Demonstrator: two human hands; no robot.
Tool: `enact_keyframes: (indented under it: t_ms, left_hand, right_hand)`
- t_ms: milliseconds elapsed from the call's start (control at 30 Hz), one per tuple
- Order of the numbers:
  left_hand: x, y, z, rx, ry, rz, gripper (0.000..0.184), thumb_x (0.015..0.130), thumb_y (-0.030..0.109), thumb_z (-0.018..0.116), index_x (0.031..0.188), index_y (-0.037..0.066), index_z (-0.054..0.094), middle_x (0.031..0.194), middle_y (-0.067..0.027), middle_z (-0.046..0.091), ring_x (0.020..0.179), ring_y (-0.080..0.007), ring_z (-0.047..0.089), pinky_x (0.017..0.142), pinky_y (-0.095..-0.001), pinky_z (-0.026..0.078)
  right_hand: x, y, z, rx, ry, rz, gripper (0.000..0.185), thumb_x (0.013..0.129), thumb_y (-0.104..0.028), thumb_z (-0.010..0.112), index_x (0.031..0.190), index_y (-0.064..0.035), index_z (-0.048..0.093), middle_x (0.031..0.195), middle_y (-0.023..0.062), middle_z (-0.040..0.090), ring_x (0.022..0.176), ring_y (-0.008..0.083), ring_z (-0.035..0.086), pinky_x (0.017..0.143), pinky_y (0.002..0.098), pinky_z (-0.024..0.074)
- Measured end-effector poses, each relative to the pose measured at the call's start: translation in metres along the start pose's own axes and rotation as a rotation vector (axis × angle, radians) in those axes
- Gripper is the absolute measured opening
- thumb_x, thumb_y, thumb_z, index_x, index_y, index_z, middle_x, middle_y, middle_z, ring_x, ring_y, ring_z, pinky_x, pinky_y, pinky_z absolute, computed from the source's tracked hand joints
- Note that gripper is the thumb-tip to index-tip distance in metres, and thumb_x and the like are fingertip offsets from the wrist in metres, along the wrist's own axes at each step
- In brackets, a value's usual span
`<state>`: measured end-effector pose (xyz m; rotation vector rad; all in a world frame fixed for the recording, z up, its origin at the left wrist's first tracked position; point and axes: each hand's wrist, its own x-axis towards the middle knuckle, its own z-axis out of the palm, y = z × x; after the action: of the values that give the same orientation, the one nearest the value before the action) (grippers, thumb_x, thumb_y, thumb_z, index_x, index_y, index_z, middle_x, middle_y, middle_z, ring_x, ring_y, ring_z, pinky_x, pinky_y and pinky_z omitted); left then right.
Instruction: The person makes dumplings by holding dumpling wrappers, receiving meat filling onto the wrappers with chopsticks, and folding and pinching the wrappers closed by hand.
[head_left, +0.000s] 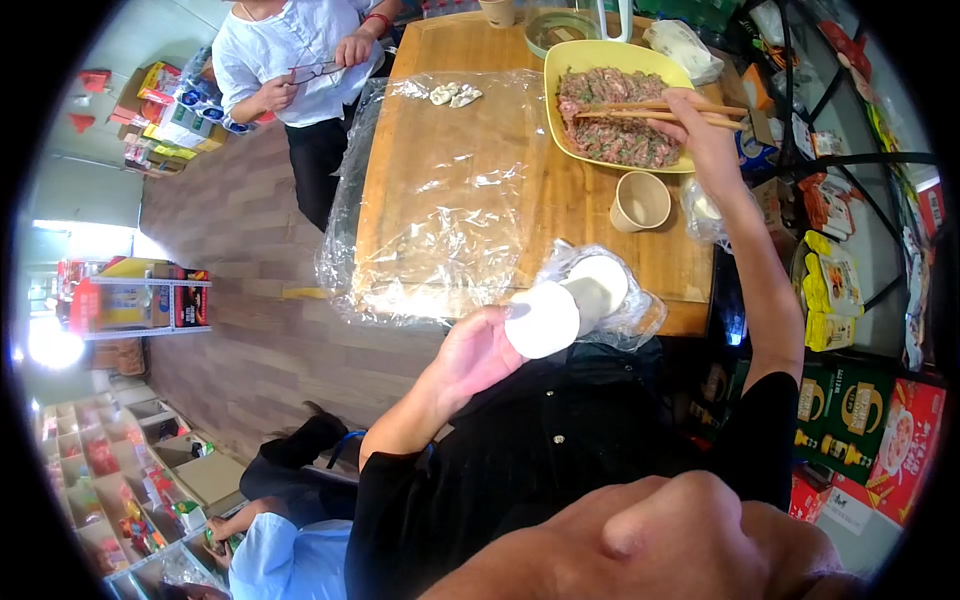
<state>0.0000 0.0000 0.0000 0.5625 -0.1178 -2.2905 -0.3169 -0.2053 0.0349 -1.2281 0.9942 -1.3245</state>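
My left hand (478, 355) holds a round white dumpling wrapper (542, 320) on its fingers at the table's near edge. Just beyond it, a stack of wrappers (600, 275) lies in an opened clear plastic bag (640, 318). My right hand (698, 125) is closed around a pair of wooden chopsticks (725, 109). Their tips are in the minced meat filling (625, 145), which is flecked with green, in a yellow bowl (680, 72). A few folded dumplings (456, 95) sit on the clear plastic sheet (430, 190) toward the far side.
A paper cup (640, 202) stands below the bowl on the wooden table (560, 215). Behind are a glass dish (550, 35) and a white plastic bag (685, 50). Someone in a white shirt (285, 50) stands far left. Packed goods (830, 290) line the right side.
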Motion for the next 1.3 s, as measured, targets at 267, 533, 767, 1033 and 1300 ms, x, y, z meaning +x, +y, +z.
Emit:
enact_keyframes:
  t_ms: [267,533,767,1033,1300]
  left_hand:
    - [0.021,0.017,0.031,-0.019,-0.083,0.028,0.058,0.088,0.017,0.050,0.137,-0.009,0.033,0.138,-0.0206,0.045,0.129,-0.0305,0.045,0.112,-0.0430,0.031]
    - [0.026,0.004,0.035,-0.042,-0.096,-0.008,0.059,0.086,0.017,0.051,0.136,-0.011,0.034,0.139,-0.0209,0.045,0.129,-0.0306,0.045,0.112,-0.0430,0.031]
    - [0.026,0.001,0.036,0.008,-0.013,0.020,0.068,0.084,0.020,0.053,0.138,-0.012,0.028,0.141,-0.0245,0.041,0.132,-0.0333,0.041,0.114,-0.0444,0.027]
    - [0.027,0.001,0.034,-0.009,-0.007,0.003,0.068,0.084,0.019,0.052,0.139,-0.012,0.027,0.141,-0.0246,0.041,0.132,-0.0333,0.040,0.114,-0.0444,0.027]
    - [0.026,0.002,0.030,-0.043,-0.049,-0.015,0.061,0.087,0.017,0.050,0.138,-0.009,0.031,0.139,-0.0202,0.045,0.129,-0.0301,0.044,0.112,-0.0423,0.031]
  right_hand:
    - [-0.020,0.001,-0.022,0.024,0.027,-0.066,0.022,0.097,-0.016,0.053,0.106,0.0029,0.058,0.105,0.0084,0.060,0.098,0.0148,0.060,0.091,0.0297,0.0515]
    - [-0.032,-0.019,-0.025,-0.351,0.019,-0.261,0.022,0.098,-0.017,0.053,0.106,0.0015,0.061,0.101,0.0039,0.063,0.094,0.0104,0.056,0.084,0.0243,0.0454]
    - [-0.031,-0.024,-0.030,-0.261,0.045,-0.277,0.024,0.097,-0.016,0.053,0.111,0.0032,0.060,0.103,0.0075,0.064,0.096,0.0117,0.060,0.085,0.0233,0.0476]
    - [-0.032,-0.026,-0.029,-0.186,0.044,-0.267,0.026,0.097,-0.016,0.054,0.114,0.0034,0.058,0.104,0.0084,0.065,0.096,0.0124,0.061,0.086,0.0244,0.0480]
    - [-0.043,-0.013,-0.015,-0.492,-0.022,-0.225,0.027,0.096,-0.016,0.055,0.114,0.0028,0.059,0.106,0.0056,0.065,0.095,0.0094,0.058,0.084,0.0239,0.0466]
